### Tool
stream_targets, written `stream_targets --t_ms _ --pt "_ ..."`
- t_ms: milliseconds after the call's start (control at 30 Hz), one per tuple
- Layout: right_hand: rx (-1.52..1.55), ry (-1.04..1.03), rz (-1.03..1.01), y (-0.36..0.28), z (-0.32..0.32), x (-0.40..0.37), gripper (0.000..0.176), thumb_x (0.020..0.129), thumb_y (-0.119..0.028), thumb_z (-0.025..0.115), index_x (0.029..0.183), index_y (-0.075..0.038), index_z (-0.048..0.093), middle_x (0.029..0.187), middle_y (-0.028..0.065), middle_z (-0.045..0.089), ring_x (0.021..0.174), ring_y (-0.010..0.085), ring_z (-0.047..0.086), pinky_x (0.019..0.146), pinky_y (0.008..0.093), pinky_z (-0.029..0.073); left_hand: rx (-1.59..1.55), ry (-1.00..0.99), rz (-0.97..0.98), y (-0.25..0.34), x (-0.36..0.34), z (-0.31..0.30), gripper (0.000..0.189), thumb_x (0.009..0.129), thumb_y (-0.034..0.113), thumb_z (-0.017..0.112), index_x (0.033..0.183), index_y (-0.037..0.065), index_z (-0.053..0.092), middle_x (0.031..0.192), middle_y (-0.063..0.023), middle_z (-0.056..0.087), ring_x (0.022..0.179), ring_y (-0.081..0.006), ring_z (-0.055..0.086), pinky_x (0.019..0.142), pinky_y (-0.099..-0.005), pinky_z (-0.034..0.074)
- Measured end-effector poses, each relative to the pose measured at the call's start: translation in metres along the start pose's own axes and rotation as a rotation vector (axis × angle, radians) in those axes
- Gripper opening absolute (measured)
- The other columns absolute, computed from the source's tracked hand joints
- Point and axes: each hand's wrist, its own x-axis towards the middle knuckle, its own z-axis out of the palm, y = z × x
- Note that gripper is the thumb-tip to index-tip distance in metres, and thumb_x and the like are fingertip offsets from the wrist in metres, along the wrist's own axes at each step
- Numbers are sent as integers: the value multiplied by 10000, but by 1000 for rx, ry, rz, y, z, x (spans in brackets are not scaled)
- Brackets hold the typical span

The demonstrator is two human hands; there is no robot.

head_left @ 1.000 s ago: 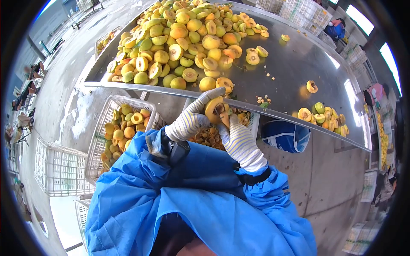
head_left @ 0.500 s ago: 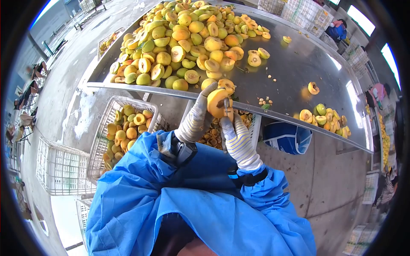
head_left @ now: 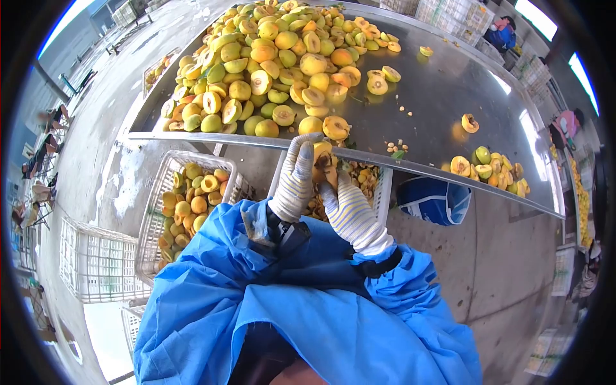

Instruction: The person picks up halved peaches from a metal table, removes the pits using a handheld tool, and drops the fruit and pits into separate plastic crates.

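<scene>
Just below the near edge of the table, my left hand [head_left: 296, 176], in a striped knit glove, is closed on a cut yellow peach [head_left: 322, 154]. The peach's hollowed, brownish side faces my other hand. My right hand [head_left: 350, 208], gloved alike, is closed with its fingertips against the peach. The slim metal pitting tool it held a moment ago is now mostly hidden by the fruit and fingers. On the table's edge right above my hands lies another peach half [head_left: 335, 128], cut face up.
A large heap of peach halves [head_left: 256, 70] covers the left of the metal table [head_left: 430, 96]; a small pile [head_left: 491, 170] lies right. Below are a crate of peach halves [head_left: 146, 250], a crate of brownish scraps [head_left: 383, 199] and a blue bag [head_left: 431, 200]. A person [head_left: 500, 33] is farther back.
The peach has been turned and drawn slightly down and left between my hands. The metal tool, visible against it before, has dropped out of sight. My right hand has shifted slightly left.
</scene>
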Motion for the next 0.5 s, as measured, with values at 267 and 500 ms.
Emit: stream_targets --t_ms 267,500 --pt "31 -153 182 -20 -8 7 402 985 -275 542 1250 16 457 904 314 645 859 492 627 724 545 498 183 32 106 -5 -7 -2 477 995 476 549 1284 98 523 1246 -89 572 1161 -198 535 1007 -352 451" --pt "229 -163 74 16 8 2 370 979 -258 543 1205 29 484 954 329 640 927 503 610 801 545 485 263 -36 -12 -3 9 -18 505 1000 512 523 1184 53 628 1119 -61 643 1071 -160 577 973 -324 454"
